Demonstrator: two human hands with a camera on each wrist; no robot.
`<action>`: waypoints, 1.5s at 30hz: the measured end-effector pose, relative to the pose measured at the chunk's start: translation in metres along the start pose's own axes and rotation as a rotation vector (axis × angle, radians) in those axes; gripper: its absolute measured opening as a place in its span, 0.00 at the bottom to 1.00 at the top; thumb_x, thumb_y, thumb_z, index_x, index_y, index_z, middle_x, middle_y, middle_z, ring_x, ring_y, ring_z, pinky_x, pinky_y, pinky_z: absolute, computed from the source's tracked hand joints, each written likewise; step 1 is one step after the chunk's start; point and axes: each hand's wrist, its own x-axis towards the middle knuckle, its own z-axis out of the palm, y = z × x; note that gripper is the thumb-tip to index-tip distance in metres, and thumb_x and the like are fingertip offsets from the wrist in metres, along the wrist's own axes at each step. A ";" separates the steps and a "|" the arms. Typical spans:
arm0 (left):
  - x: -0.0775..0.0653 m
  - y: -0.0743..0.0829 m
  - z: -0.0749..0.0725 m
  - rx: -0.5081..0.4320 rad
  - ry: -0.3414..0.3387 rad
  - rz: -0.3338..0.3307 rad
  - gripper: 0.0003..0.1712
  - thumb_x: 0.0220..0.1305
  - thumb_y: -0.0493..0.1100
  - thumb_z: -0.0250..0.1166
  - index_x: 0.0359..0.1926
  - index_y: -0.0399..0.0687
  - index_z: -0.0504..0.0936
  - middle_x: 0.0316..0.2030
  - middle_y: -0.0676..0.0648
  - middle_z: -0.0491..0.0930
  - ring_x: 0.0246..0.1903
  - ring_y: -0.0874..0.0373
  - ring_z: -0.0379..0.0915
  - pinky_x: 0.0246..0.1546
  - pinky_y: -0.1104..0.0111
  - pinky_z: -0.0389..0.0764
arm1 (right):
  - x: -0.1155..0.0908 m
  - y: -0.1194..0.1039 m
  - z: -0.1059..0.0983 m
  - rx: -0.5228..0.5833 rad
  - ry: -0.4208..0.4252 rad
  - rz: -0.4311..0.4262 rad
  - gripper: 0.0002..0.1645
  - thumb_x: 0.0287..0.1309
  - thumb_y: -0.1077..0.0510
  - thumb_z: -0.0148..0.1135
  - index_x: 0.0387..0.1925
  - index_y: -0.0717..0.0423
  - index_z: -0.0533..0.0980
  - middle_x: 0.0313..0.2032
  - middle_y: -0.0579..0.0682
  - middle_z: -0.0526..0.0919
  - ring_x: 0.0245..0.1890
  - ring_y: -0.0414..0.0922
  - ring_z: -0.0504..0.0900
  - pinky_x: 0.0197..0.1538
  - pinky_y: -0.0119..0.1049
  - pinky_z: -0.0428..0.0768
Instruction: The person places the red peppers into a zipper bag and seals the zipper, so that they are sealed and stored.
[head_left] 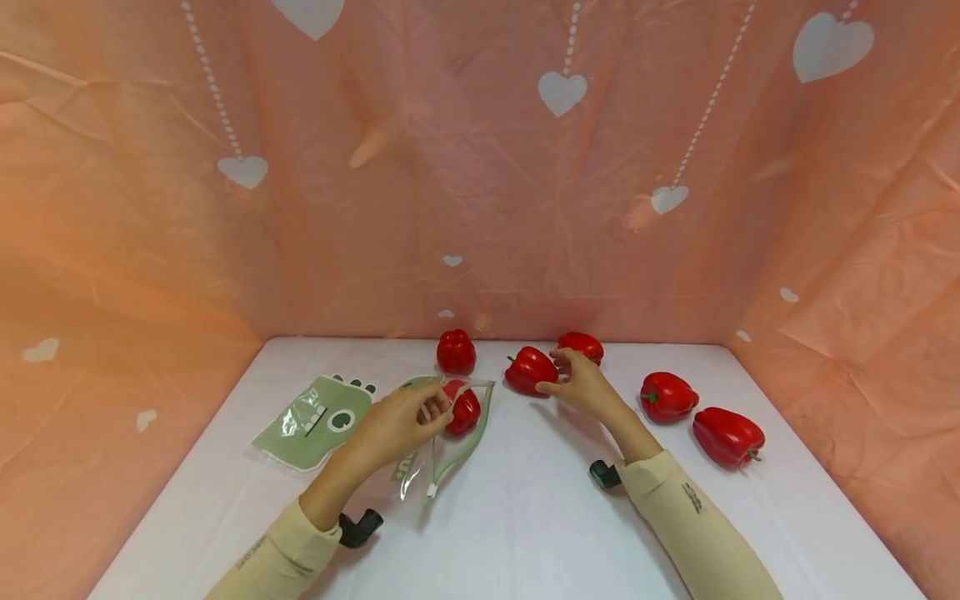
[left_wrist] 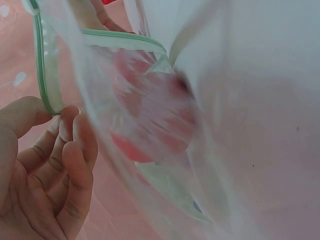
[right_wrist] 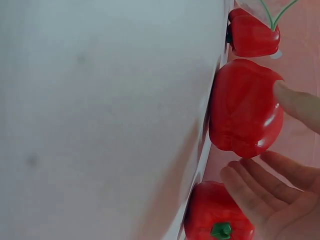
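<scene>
My left hand [head_left: 401,423] pinches the rim of a clear zip bag with a green edge [left_wrist: 120,35], thumb against fingertips. The bag's mouth gapes, and a red bell pepper [head_left: 463,412] lies inside it, seen through the plastic in the left wrist view. My right hand [head_left: 588,390] is at another red bell pepper [head_left: 530,372] on the table. In the right wrist view its thumb overlaps this pepper's side [right_wrist: 245,107], while the other fingers stay loosely extended along the opposite side.
A second green bag [head_left: 318,423] with a one-eyed monster face lies flat on the left. One bell pepper [head_left: 456,352] stands at the back, another [head_left: 582,347] behind my right hand. Two more peppers [head_left: 667,397] lie on the right of the white table [head_left: 525,517]. Orange cloth [head_left: 480,208] surrounds it.
</scene>
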 end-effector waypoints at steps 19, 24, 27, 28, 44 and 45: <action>0.000 0.000 0.004 -0.013 -0.012 -0.025 0.06 0.69 0.42 0.74 0.41 0.53 0.84 0.32 0.57 0.82 0.34 0.64 0.78 0.38 0.66 0.82 | 0.006 0.007 0.003 0.018 -0.048 0.080 0.39 0.65 0.58 0.76 0.70 0.70 0.71 0.58 0.66 0.83 0.57 0.61 0.83 0.59 0.50 0.85; 0.000 -0.001 0.005 -0.009 -0.012 -0.025 0.06 0.69 0.42 0.74 0.41 0.53 0.84 0.32 0.57 0.82 0.34 0.64 0.77 0.37 0.66 0.82 | 0.005 0.006 0.003 0.000 -0.027 0.083 0.36 0.65 0.57 0.76 0.69 0.67 0.73 0.56 0.64 0.84 0.55 0.59 0.83 0.58 0.50 0.85; 0.000 0.000 0.005 -0.010 -0.008 -0.022 0.06 0.69 0.42 0.75 0.41 0.53 0.84 0.31 0.57 0.82 0.34 0.63 0.77 0.37 0.67 0.82 | 0.004 0.005 0.001 -0.021 -0.014 0.059 0.36 0.65 0.56 0.76 0.68 0.67 0.74 0.55 0.63 0.85 0.55 0.59 0.84 0.57 0.50 0.85; 0.000 0.000 0.006 -0.011 -0.005 -0.022 0.06 0.69 0.42 0.75 0.41 0.53 0.84 0.31 0.57 0.82 0.34 0.63 0.78 0.37 0.67 0.82 | 0.003 0.005 0.001 -0.025 -0.009 0.051 0.36 0.65 0.56 0.76 0.68 0.67 0.74 0.55 0.64 0.85 0.55 0.59 0.84 0.57 0.50 0.86; 0.000 0.000 0.003 0.000 -0.011 -0.017 0.06 0.69 0.41 0.74 0.40 0.53 0.83 0.31 0.58 0.81 0.34 0.64 0.76 0.36 0.67 0.80 | -0.037 -0.003 -0.004 0.007 -0.024 -0.009 0.37 0.62 0.48 0.78 0.65 0.63 0.76 0.52 0.57 0.87 0.48 0.52 0.86 0.45 0.42 0.88; 0.001 0.000 0.002 0.002 -0.012 -0.015 0.06 0.69 0.41 0.74 0.40 0.53 0.83 0.31 0.58 0.81 0.34 0.64 0.76 0.36 0.67 0.80 | -0.041 -0.004 -0.003 0.010 -0.023 -0.019 0.36 0.62 0.49 0.79 0.64 0.63 0.77 0.52 0.57 0.87 0.47 0.52 0.86 0.45 0.42 0.88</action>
